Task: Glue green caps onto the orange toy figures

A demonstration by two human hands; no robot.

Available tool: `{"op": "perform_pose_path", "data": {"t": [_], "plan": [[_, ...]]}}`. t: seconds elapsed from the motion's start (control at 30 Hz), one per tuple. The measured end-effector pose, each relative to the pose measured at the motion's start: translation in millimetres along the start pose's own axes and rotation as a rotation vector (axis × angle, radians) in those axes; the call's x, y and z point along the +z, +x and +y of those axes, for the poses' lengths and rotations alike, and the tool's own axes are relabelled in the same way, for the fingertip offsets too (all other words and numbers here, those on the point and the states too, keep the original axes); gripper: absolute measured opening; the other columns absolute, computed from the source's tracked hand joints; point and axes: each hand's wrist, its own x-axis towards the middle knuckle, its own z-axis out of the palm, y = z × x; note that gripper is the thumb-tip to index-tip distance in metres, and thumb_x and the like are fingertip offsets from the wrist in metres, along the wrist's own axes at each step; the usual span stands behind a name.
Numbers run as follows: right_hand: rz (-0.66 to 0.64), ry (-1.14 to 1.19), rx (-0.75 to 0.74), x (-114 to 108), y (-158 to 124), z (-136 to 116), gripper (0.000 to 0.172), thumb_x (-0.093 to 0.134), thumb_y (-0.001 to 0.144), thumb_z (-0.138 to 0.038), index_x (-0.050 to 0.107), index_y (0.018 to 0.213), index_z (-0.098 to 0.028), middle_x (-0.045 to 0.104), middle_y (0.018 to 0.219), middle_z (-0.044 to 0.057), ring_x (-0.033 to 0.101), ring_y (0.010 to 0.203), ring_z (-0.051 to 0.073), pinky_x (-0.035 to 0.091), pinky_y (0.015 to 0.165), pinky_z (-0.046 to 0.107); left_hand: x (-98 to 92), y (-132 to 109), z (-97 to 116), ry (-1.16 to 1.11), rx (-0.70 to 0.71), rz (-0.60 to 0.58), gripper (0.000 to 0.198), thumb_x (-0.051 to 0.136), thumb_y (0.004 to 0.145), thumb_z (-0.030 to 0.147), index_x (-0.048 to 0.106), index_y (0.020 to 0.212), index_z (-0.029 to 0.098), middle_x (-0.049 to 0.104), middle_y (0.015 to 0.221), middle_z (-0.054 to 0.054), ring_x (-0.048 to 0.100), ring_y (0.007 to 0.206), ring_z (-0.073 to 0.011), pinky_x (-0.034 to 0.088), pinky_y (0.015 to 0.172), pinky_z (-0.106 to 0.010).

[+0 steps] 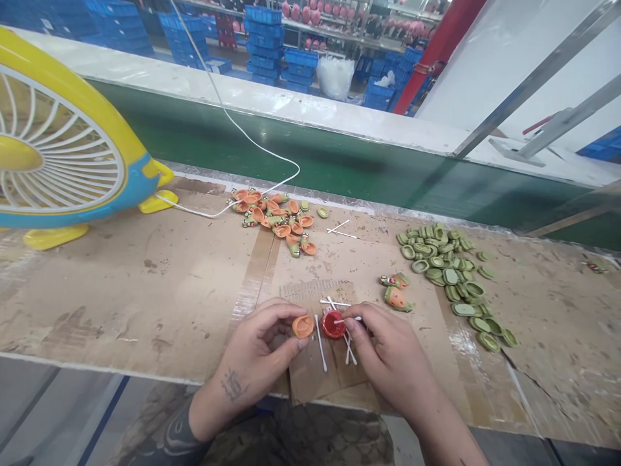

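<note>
Counts first. One orange piece (pixel 303 326) is pinched between thumb and fingertips of the left hand (pixel 262 353), just above the near edge of the cardboard sheet (pixel 160 291). One cotton swab (pixel 347 319) is pinched in the right hand (pixel 388 353), thumb and forefinger closed on the stick, with its tip resting in the red pot (pixel 333 324). The pot stands on the cardboard between the two hands, just beside the orange piece. It is the only open container close by, and its inside shows red; I cannot tell what fills it. Loose swabs (pixel 321 349) lie around the pot, at least four, some crossing and partly under the right hand. Two more swabs (pixel 339 229) lie farther back. The orange pile (pixel 277 220), roughly twenty pieces, some with green parts attached, sits behind the left hand. One lone green piece (pixel 323 211) lies at its right edge. The green pile (pixel 444 265) to the right holds thirty-odd oval shells, overlapping, so there is no exact count. It trails toward the near edge. Two joined orange-and-green pieces (pixel 396 290) lie between the right hand and the green pile. One yellow and blue fan (pixel 63 149) stands at the left, its white cable (pixel 252 142) running back across the green belt (pixel 315 158). Stacked blue crates (pixel 264 39) stand behind, contents not visible.
</note>
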Motion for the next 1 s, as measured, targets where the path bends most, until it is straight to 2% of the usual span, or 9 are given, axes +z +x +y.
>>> {"op": "perform_pose_path", "data": {"t": [0.1,0.2,0.33,0.47,0.53,0.67,0.77,0.87,1.0], "plan": [[-0.048,-0.018,0.01,2,0,1,0.022,0.048,0.105,-0.02,0.067,0.095,-0.021,0.076,0.093,0.004,0.07,0.087,0.021,0.051,0.078,0.033,1.7,-2,0,-0.104,-0.094,0.018,0.027,0.077,0.087,0.012,0.074,0.109,0.028,0.073,0.101,-0.001,0.071,0.091,-0.0134,0.06,0.083,-0.021],[0.024,0.082,0.024,-1,0,-4,0.019,0.051,0.105,-0.023,0.068,0.097,-0.022,0.076,0.092,0.004,0.07,0.085,0.02,0.052,0.076,0.031,2.0,-4,0,-0.156,-0.144,0.006,0.022,0.075,0.089,0.013,0.072,0.107,0.025,0.074,0.1,-0.002,0.071,0.092,-0.0136,0.059,0.084,-0.021],[0.153,0.372,0.089,-2,-5,-16,0.014,0.056,0.105,-0.028,0.069,0.1,-0.026,0.073,0.086,0.0,0.068,0.077,0.016,0.052,0.07,0.027,0.5,-4,1,-0.124,-0.12,-0.03,0.02,0.074,0.09,0.013,0.072,0.107,0.024,0.073,0.103,-0.003,0.07,0.097,-0.0149,0.058,0.087,-0.023],[0.1,0.524,0.096,5,-8,-25,0.013,0.055,0.106,-0.03,0.068,0.102,-0.027,0.07,0.086,-0.001,0.067,0.079,0.015,0.051,0.072,0.026,0.7,-3,3,-0.107,-0.094,-0.051,0.02,0.074,0.091,0.015,0.073,0.108,0.026,0.074,0.104,-0.002,0.071,0.098,-0.0149,0.059,0.088,-0.023],[0.06,0.506,0.089,8,-7,-27,0.015,0.054,0.106,-0.03,0.067,0.1,-0.026,0.069,0.086,-0.001,0.066,0.078,0.015,0.05,0.071,0.027,1.2,-2,3,-0.106,-0.094,-0.046,0.021,0.074,0.091,0.014,0.074,0.109,0.027,0.075,0.105,-0.002,0.072,0.098,-0.0146,0.059,0.088,-0.022],[0.062,0.402,0.044,8,-4,-26,0.016,0.052,0.107,-0.025,0.065,0.098,-0.025,0.069,0.084,-0.001,0.064,0.076,0.014,0.048,0.069,0.027,0.6,-2,5,-0.07,-0.087,-0.034,0.026,0.074,0.09,0.012,0.075,0.11,0.027,0.077,0.106,-0.002,0.073,0.097,-0.0141,0.059,0.088,-0.021],[0.114,0.384,-0.045,4,-2,-25,0.014,0.052,0.105,-0.019,0.065,0.102,-0.026,0.071,0.089,-0.001,0.067,0.081,0.014,0.05,0.072,0.026,0.1,-3,5,-0.057,-0.078,-0.031,0.025,0.073,0.09,0.011,0.076,0.11,0.025,0.076,0.107,-0.003,0.073,0.098,-0.0146,0.059,0.088,-0.021],[0.184,0.321,-0.06,-1,-1,-22,0.014,0.054,0.104,-0.017,0.065,0.102,-0.026,0.073,0.09,0.0,0.069,0.082,0.016,0.052,0.072,0.027,0.8,-5,4,-0.107,-0.113,-0.003,0.025,0.072,0.091,0.012,0.073,0.112,0.024,0.076,0.105,-0.004,0.074,0.097,-0.0153,0.06,0.087,-0.023],[0.083,0.145,-0.037,-2,0,-14,0.015,0.053,0.104,-0.019,0.065,0.098,-0.024,0.074,0.09,0.002,0.069,0.083,0.017,0.051,0.073,0.029,1.3,-5,2,-0.105,-0.098,0.056,0.022,0.069,0.094,0.015,0.071,0.113,0.025,0.075,0.104,-0.004,0.073,0.099,-0.0161,0.059,0.09,-0.025]]}}
